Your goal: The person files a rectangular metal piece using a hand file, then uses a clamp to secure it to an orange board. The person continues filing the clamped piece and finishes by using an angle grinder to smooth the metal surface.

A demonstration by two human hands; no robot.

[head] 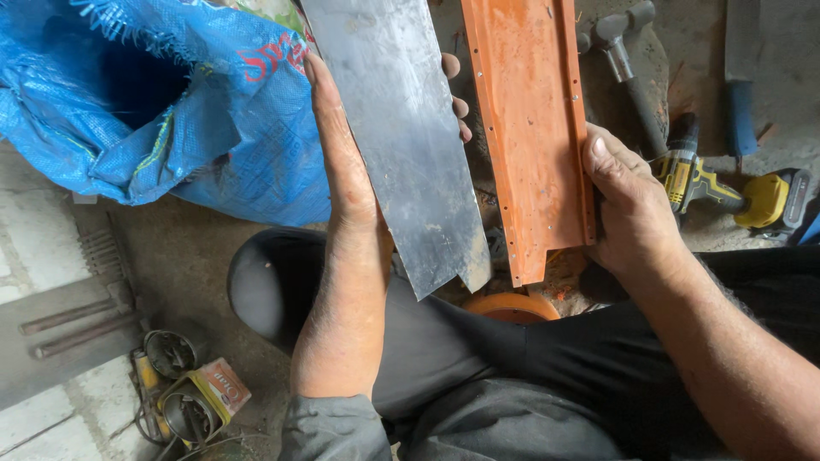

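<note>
Now my left hand (346, 162) grasps the grey metal sheet (401, 128), my right hand (628, 201) the orange panel (530, 128); both run lengthwise away, side by side.

Between the grey metal sheet (401, 128) and the orange metal panel (531, 128) runs only a narrow gap, partly filled by fingertips (461, 107) curling round the sheet's edge. To the left, the blue woven sack (162, 102) bulges right up beside the left hand (342, 162), leaving little room there; bare floor lies open lower left, down to the tins (192, 397) and metal rods (73, 329). Right of the right hand (628, 201), a hammer (628, 64) and a yellow cordless drill (717, 188) crowd the ground
</note>
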